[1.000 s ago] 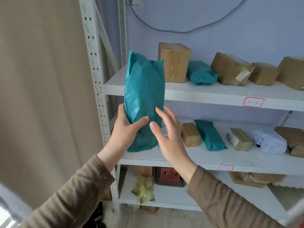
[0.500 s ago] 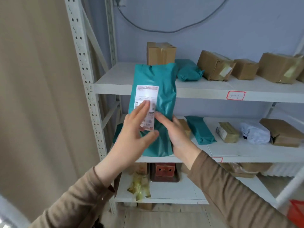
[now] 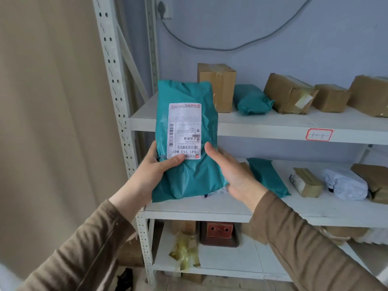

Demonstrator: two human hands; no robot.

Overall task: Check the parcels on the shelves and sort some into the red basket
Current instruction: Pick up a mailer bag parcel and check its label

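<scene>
Both the left hand (image 3: 155, 164) and right hand (image 3: 228, 171) are gripping a teal parcel (image 3: 186, 143) before the shelves (image 3: 262, 122), its label (image 3: 184, 131) facing the person: checking is proceeding, with basket sorting seemingly remaining.

My fingers on both hands are tucked behind the teal parcel (image 3: 186, 143), so only the thumbs show. Its label (image 3: 184, 131) is upside down and the small print is too blurry to read (the big code is fine). The rightmost box (image 3: 371, 95) on the top shelf (image 3: 262, 124) is cut off by the edge.
</scene>
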